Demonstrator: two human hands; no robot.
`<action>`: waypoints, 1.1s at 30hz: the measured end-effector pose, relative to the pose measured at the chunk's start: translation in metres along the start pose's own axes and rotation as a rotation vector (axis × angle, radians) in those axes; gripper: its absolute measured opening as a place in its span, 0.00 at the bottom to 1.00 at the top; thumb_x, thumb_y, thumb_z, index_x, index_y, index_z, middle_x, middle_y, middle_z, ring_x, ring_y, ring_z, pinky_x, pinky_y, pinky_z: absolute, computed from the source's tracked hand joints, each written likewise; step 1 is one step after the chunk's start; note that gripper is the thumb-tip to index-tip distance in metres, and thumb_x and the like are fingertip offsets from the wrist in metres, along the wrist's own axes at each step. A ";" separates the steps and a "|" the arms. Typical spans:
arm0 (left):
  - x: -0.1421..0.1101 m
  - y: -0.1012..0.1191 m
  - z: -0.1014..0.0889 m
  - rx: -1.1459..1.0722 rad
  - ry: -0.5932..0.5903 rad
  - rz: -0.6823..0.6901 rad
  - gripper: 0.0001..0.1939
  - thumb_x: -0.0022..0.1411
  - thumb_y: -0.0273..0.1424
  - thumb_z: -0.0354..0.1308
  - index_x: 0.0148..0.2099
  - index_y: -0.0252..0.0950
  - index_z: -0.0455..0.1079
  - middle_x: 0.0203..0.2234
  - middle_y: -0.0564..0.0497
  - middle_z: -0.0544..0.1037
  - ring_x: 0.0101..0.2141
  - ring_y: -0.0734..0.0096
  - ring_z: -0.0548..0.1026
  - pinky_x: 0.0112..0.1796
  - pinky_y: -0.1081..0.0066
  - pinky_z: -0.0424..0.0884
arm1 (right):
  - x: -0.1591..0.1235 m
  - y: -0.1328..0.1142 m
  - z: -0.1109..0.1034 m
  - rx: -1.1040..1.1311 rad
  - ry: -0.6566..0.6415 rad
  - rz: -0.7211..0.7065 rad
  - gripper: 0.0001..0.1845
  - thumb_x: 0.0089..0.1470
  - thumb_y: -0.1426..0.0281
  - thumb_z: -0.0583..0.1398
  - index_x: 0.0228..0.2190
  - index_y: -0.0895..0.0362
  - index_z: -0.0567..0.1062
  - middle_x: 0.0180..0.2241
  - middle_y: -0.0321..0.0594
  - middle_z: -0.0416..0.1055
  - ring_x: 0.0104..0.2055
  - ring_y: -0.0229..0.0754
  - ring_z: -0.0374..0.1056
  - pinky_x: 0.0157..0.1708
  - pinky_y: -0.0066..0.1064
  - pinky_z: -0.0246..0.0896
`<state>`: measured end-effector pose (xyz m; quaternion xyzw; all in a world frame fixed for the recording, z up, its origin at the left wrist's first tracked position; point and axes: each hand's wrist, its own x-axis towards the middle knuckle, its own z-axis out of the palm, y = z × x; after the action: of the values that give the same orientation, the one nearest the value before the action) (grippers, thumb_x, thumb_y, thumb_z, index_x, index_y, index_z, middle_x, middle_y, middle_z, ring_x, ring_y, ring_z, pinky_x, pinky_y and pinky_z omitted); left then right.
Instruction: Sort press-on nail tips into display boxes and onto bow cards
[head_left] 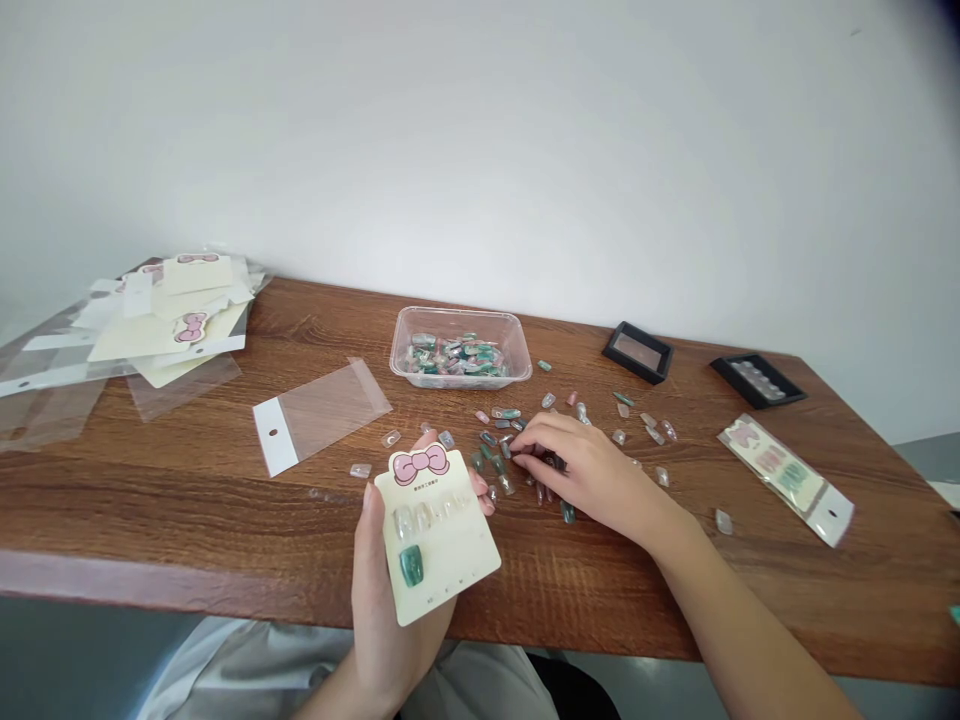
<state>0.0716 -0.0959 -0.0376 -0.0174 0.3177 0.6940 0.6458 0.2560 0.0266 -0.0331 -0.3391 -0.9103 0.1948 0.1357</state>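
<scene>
My left hand (pixel 401 620) holds up a cream display card (pixel 450 560) with a pink bow at its top. A row of pale, glittery press-on nails sits across this card, with one green press-on nail (pixel 411 566) below them at the left. Over the loose press-on nails (pixel 504 484) on the table, my right hand (pixel 574 455) reaches in from the right. Its thumb and index finger are bent close together at a small press-on nail (pixel 505 448); the other fingers partly cover several more.
Behind the hands stands a clear plastic tub (pixel 461 382) of nails. An empty clear sleeve (pixel 322 415) lies left of centre. Cards and sleeves (pixel 172 320) pile up at far left. Two black frames (pixel 637 352) and a packaged nail card (pixel 786 480) are at right.
</scene>
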 end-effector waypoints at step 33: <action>0.007 -0.003 -0.008 -0.034 -0.039 0.013 0.28 0.67 0.52 0.54 0.62 0.44 0.71 0.39 0.46 0.81 0.41 0.57 0.81 0.45 0.60 0.76 | 0.010 -0.016 0.022 -0.075 0.121 -0.211 0.05 0.65 0.75 0.60 0.34 0.58 0.75 0.36 0.42 0.72 0.39 0.45 0.66 0.39 0.35 0.63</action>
<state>0.0702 -0.0931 -0.0482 -0.0126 0.2934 0.7036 0.6471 0.2315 0.0164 -0.0445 -0.2573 -0.9378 0.1244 0.1972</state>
